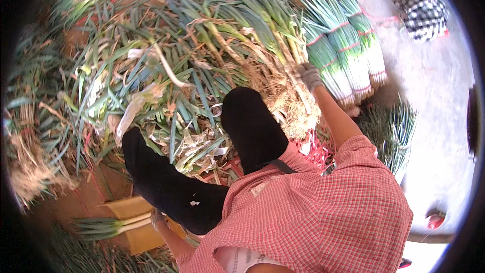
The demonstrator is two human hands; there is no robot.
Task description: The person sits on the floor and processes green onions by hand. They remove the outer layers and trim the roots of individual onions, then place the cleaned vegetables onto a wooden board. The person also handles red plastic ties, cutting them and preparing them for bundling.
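My right hand (309,76), in a pale work glove, reaches into the pile of untrimmed green onions (231,41). Its fingers curl around an onion stalk (290,70) just above the dry, tangled roots (278,94). Low on the left, my left hand (157,220) is partly hidden by my leg and grips the white ends of a few peeled green onions (129,225). Their green leaves point left over a yellow box-like stand (142,240). Between my knees lie stripped leaves and husks (189,142).
Clean bundles of green onions (346,49), tied with red bands, stand at the right of the pile. Red plastic ties (318,153) lie beside my right thigh. More bundles (401,140) sit farther right on the concrete floor (435,121). A black-and-white checked cloth item (423,17) lies beyond.
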